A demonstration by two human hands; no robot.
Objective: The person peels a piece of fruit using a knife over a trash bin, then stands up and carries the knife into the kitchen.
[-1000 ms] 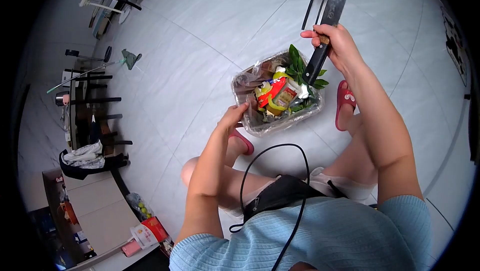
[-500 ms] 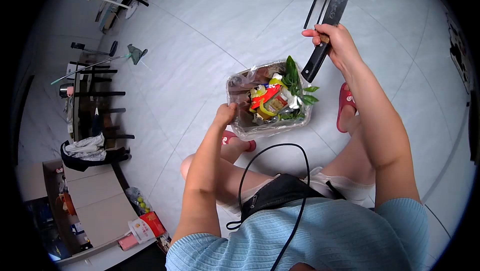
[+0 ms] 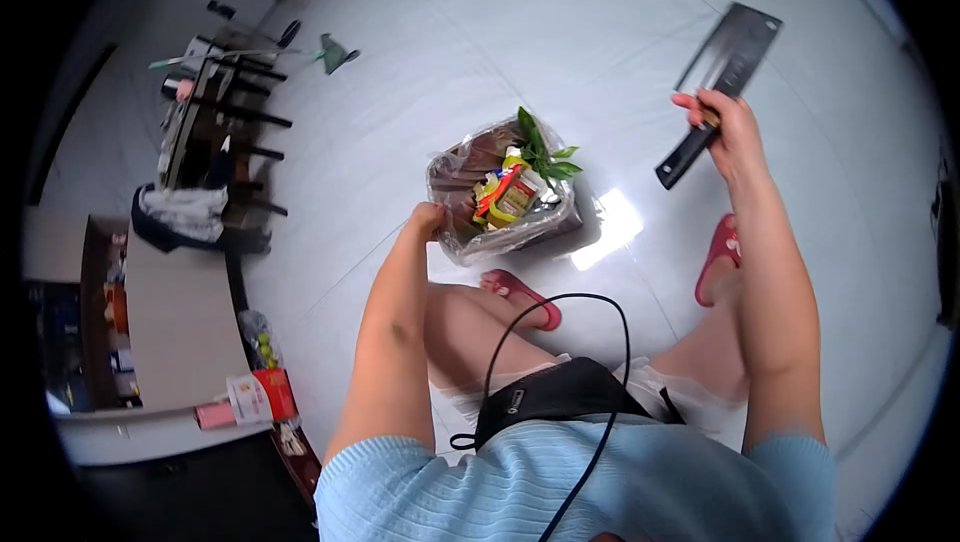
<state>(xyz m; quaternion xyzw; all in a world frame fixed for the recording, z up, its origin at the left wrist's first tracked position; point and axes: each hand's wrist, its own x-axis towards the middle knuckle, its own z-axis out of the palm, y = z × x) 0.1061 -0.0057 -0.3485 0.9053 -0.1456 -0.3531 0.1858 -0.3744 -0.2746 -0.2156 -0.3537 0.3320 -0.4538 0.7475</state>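
My right hand [image 3: 728, 132] grips the black handle of a wide-bladed cleaver [image 3: 738, 52], whose blade points up and away from me. A second, thin strip runs along the blade's left side. My left hand [image 3: 428, 221] is closed on the left rim of a bin [image 3: 455, 180] lined with clear plastic. Inside the bin lie a red and yellow wrapper [image 3: 500, 196], yellow peel and other scraps, with green leaves [image 3: 540, 152] sticking out at its upper right.
Red slippers [image 3: 720, 260] are on my feet on the tiled floor. Dark chairs and a table [image 3: 190, 127] stand at the left, near a green broom [image 3: 335, 54]. A red box [image 3: 275, 394] and a bag of green fruit [image 3: 262, 342] lie lower left.
The bin and my left hand have shifted left in view, and my right hand with the cleaver has moved right, away from the bin. The camera's view has turned.
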